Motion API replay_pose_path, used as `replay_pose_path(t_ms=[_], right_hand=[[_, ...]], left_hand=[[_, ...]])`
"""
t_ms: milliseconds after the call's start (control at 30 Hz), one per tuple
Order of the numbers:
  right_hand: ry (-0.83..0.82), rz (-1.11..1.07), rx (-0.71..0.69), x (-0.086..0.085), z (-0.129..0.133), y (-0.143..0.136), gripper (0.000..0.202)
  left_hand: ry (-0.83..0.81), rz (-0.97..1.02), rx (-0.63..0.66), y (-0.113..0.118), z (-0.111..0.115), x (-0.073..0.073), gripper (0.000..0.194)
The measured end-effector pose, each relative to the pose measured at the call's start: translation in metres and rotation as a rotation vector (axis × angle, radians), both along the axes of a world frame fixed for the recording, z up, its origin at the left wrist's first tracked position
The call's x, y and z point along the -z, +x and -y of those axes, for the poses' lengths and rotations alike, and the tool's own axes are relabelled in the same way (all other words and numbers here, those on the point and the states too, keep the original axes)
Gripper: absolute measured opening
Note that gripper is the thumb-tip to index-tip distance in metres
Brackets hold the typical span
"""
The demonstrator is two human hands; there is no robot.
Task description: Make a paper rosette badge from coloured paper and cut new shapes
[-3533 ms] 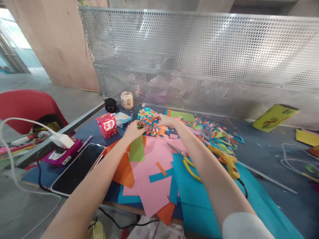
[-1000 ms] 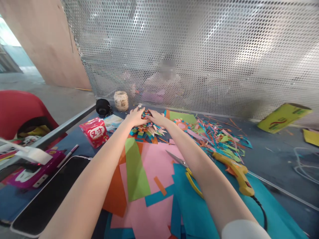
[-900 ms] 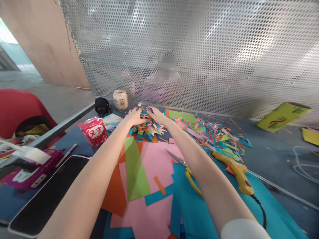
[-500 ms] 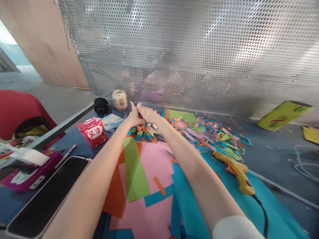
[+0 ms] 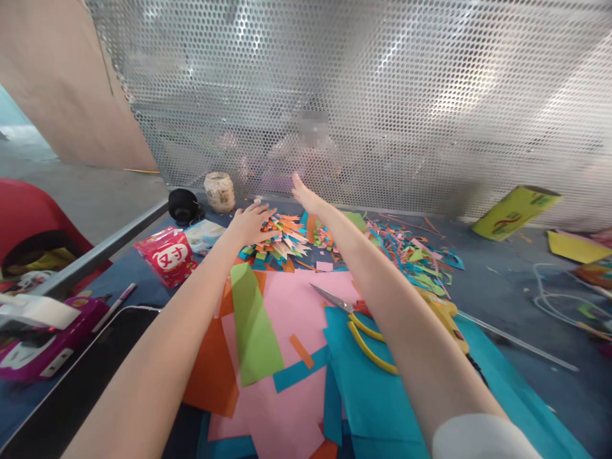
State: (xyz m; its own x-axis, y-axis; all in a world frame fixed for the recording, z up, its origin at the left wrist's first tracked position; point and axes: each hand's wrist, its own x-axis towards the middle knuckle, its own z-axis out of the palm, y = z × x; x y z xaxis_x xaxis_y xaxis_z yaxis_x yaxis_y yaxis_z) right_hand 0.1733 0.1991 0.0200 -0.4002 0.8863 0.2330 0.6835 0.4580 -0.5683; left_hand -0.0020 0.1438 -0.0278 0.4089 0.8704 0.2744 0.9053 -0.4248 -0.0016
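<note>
Pompom of cut paper (image 5: 289, 237) touches the left hand (image 5: 250, 223), which is spread over its side. The right hand (image 5: 308, 197), raised nearby, is outstretched and empty

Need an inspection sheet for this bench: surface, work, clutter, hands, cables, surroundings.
Surface: dark blue table, coloured sheets spread over the front.
Work: paper pompom under the left hand; scissors on the sheets; glue gun partly hidden by the right forearm.
Clutter: scraps right of the pompom; jar, red packet and phone at left.
Left hand: fingers on the pompom, grip unclear.
Right hand: raised, apart from the pompom; held in its fingers, nothing seen.
Cables: glue gun's dark cord.
Surroundings: perforated screen behind; red chair at left.
</note>
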Motion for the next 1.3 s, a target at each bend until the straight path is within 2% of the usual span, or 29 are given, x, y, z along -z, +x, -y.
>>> replay_pose_path(t_ms=[33,133,200,267,400,467,600,700,767,900,1000,1067,1133,1200,1300], right_hand=[[0.034,0.26,0.084,-0.005,0.004,0.013,0.06],[-0.023,0.475,0.17,-0.013,0.018,0.053,0.056],[-0.064,0.599,0.224,-0.009,0.027,0.074,0.058],[-0.102,0.704,0.241,0.002,0.037,0.086,0.061],[-0.148,0.857,0.255,0.033,0.054,0.091,0.056],[-0.111,0.898,0.271,0.045,0.061,0.087,0.046],[-0.032,0.926,0.29,0.053,0.071,0.079,0.032],[0.028,0.909,0.341,0.048,0.075,0.074,0.033],[0.074,0.878,0.414,0.039,0.076,0.076,0.033],[0.196,0.775,0.588,0.007,0.076,0.091,0.027],[0.29,0.693,0.658,-0.019,0.077,0.096,0.035],[0.347,0.646,0.656,-0.031,0.079,0.086,0.039],[0.387,0.61,0.603,-0.034,0.082,0.062,0.039],[0.41,0.587,0.482,-0.026,0.084,0.027,0.039],[0.417,0.555,0.24,-0.002,0.087,-0.025,0.032]], left_hand=[[-0.015,-0.005,-0.005,-0.002,0.0,0.004,0.07],[-0.03,0.003,-0.02,-0.006,0.003,0.009,0.068],[-0.04,0.0,-0.019,-0.006,0.005,0.006,0.069],[-0.035,0.004,-0.015,-0.005,0.008,-0.002,0.073],[-0.004,0.027,-0.013,-0.002,0.013,-0.019,0.076],[0.007,0.035,-0.019,-0.001,0.016,-0.024,0.075],[0.016,0.048,-0.038,-0.004,0.02,-0.024,0.073],[0.022,0.052,-0.024,-0.006,0.023,-0.021,0.064],[0.023,0.054,-0.002,-0.008,0.024,-0.019,0.056],[0.016,0.03,0.03,-0.01,0.022,-0.014,0.053],[-0.003,0.058,0.026,-0.013,0.019,-0.007,0.05],[-0.023,0.109,0.039,-0.015,0.017,-0.002,0.05],[-0.026,0.173,0.053,-0.017,0.016,0.003,0.049],[-0.001,0.227,0.053,-0.018,0.013,0.008,0.048],[0.051,0.263,0.025,-0.017,0.008,0.014,0.042]])
